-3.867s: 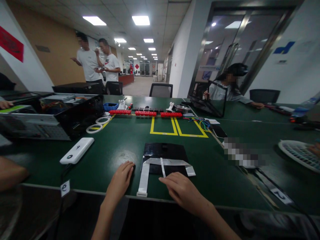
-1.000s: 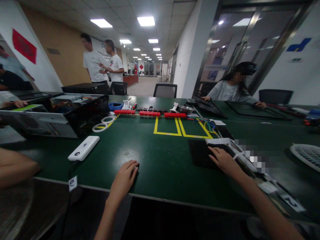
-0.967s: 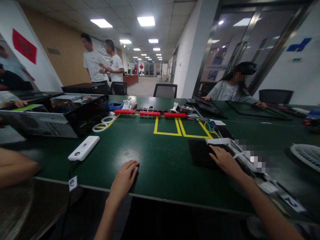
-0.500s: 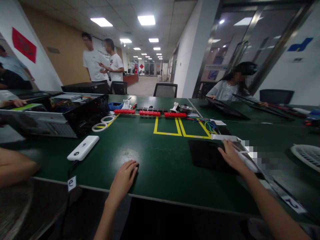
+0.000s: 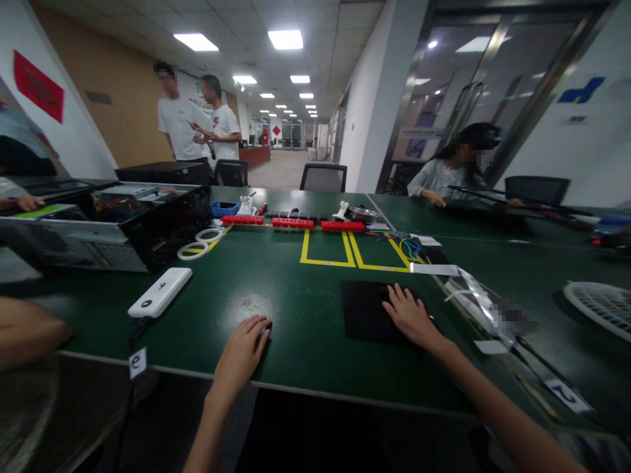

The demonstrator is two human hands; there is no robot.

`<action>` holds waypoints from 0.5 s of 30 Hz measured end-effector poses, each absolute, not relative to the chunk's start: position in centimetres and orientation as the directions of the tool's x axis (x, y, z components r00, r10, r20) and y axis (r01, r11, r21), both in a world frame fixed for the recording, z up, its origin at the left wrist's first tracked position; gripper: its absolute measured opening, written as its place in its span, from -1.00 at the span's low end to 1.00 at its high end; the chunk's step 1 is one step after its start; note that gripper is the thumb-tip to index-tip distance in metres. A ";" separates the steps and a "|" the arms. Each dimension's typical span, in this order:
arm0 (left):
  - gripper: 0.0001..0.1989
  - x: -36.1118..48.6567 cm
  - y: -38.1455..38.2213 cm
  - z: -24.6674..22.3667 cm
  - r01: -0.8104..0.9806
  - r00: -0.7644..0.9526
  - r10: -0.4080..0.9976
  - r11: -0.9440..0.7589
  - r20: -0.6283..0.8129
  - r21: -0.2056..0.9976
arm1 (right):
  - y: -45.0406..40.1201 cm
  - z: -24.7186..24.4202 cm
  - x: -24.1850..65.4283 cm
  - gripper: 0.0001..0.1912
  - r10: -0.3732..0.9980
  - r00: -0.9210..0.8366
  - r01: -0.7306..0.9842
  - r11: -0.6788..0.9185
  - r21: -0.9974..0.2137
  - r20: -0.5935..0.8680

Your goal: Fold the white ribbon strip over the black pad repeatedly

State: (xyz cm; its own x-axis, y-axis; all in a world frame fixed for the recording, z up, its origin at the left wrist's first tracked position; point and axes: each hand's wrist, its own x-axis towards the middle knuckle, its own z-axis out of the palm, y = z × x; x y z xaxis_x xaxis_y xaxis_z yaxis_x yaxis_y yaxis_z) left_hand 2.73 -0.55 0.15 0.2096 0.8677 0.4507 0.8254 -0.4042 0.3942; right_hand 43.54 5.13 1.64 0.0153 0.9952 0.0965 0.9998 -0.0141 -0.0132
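Observation:
My left hand (image 5: 242, 349) rests near the front edge of the green table, fingers together and curled down. A small dark shape shows at its fingertips; what it is, I cannot make out. A thin black rectangular panel (image 5: 359, 312) lies flat on the table to the right of centre. My right hand (image 5: 410, 317) rests on the panel's right part, fingers stretched and spread. Part of the panel is hidden under that hand. Right of it lie a clear plastic bag (image 5: 476, 299) and a white strip (image 5: 434, 269).
An opened computer case (image 5: 106, 236) stands at the left, near white rings (image 5: 192, 251) and a white power bank (image 5: 160, 292). Red bins (image 5: 292, 223) line up behind yellow tape (image 5: 328, 263). A white mesh cover (image 5: 604, 305) is at right. A co-worker (image 5: 456, 171) sits opposite.
My right hand has moved left, and the black panel has slid left with it, away from the clear plastic bag. My left hand has hardly moved.

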 end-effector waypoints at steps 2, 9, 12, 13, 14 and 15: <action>-0.73 2.7 -0.6 0.2 0.826 0.214 0.868 -0.406 0.449 0.391 | 4.2 1.6 40.2 -0.32 0.995 -0.007 1.000 0.009 -0.011 0.096; -0.61 2.7 -1.0 0.6 0.822 0.303 0.851 -0.461 0.428 0.335 | 2.1 2.5 30.2 -0.32 0.984 -0.063 0.998 0.066 -0.011 0.165; -0.54 2.7 -1.1 0.8 0.817 0.350 0.838 -0.491 0.419 0.300 | 1.8 3.1 27.8 -0.33 0.981 -0.090 0.996 0.092 -0.006 0.173; -0.52 2.6 -1.2 0.8 0.817 0.365 0.832 -0.501 0.417 0.286 | 1.8 3.3 27.2 -0.33 0.980 -0.100 0.995 0.103 -0.006 0.170; -0.50 2.6 -1.2 0.8 0.816 0.379 0.827 -0.511 0.416 0.271 | 1.7 3.4 26.6 -0.34 0.980 -0.109 0.994 0.112 -0.007 0.166; -0.49 2.6 -1.2 0.8 0.815 0.394 0.821 -0.520 0.414 0.255 | 1.7 3.5 26.2 -0.34 0.980 -0.115 0.993 0.118 -0.007 0.159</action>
